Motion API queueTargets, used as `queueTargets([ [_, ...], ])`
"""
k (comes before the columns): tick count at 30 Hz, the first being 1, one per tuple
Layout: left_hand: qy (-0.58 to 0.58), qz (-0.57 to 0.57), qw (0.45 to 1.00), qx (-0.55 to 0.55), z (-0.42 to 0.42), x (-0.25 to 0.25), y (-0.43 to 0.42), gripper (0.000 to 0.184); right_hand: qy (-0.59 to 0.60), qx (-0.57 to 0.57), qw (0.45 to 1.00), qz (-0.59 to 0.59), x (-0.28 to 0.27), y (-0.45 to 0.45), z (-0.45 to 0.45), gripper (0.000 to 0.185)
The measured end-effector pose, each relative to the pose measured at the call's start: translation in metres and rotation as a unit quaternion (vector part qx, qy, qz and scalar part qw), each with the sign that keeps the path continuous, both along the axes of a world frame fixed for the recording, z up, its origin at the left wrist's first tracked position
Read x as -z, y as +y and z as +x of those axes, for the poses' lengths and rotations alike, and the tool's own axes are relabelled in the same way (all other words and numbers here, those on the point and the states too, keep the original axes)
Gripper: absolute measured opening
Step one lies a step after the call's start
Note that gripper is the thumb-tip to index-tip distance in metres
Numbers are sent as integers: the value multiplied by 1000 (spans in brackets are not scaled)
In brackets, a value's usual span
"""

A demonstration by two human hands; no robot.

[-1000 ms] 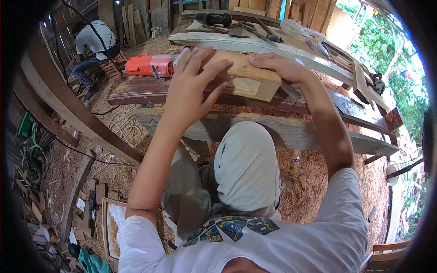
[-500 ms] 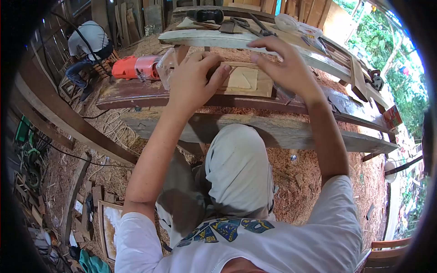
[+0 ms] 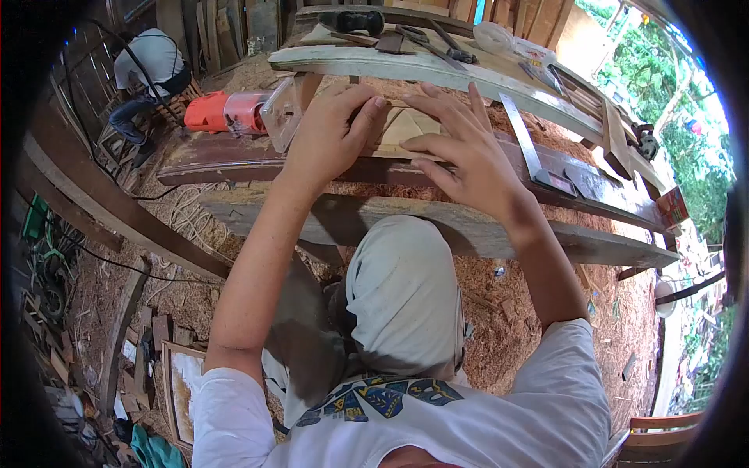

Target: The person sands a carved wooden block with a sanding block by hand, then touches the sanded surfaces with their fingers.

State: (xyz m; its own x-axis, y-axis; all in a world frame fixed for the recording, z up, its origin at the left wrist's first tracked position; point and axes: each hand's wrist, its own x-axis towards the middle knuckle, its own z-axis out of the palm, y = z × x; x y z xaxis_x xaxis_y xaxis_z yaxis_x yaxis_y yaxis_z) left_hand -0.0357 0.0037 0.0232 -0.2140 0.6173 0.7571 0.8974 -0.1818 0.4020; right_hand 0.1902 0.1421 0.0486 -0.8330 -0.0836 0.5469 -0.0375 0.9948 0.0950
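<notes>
A pale wooden block (image 3: 404, 131) lies on the dark red-brown board, mostly covered by my hands. My left hand (image 3: 337, 132) is closed on the block's left end, thumb and fingers pressed together. Over its right part, my right hand (image 3: 464, 152) is spread with its fingers apart. Left of the block is a red and clear plastic power tool (image 3: 234, 113) with a clear square base. A metal try square (image 3: 521, 136) rests on the board to the right of my right hand.
Behind is a whitish plank (image 3: 374, 61) with a hammer (image 3: 460, 54), other tools and a plastic bag (image 3: 491, 36). A person (image 3: 152, 66) sits bent over at the far left. Shavings cover the floor; a grey beam (image 3: 484, 226) crosses before my knee.
The block has turned and moved lower between my hands. My right hand lifted off it, then came down over it with fingers spread. The try square is now uncovered at the right.
</notes>
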Motion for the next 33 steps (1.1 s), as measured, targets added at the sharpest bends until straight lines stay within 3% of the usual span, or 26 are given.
queueTargets([
  [4,-36,35,998,31,3,0,4,29,-4,29,999,-14,-3,-4,-1,32],
  [9,-38,40,998,30,1,0,5,31,15,69,996,46,0,-4,-1,59],
  [13,-51,43,997,25,1,0,7,33,5,121,989,87,7,-11,-4,68],
  [15,-60,45,997,20,0,1,8,34,58,146,983,95,14,-11,-5,65],
  [25,-52,-18,998,-34,-6,1,12,35,54,122,990,39,17,-3,20,52],
  [30,-75,14,997,-16,0,2,12,34,92,72,990,-76,14,-5,23,27],
  [33,-75,42,996,-12,1,4,13,33,96,72,989,-82,14,-4,21,17],
])
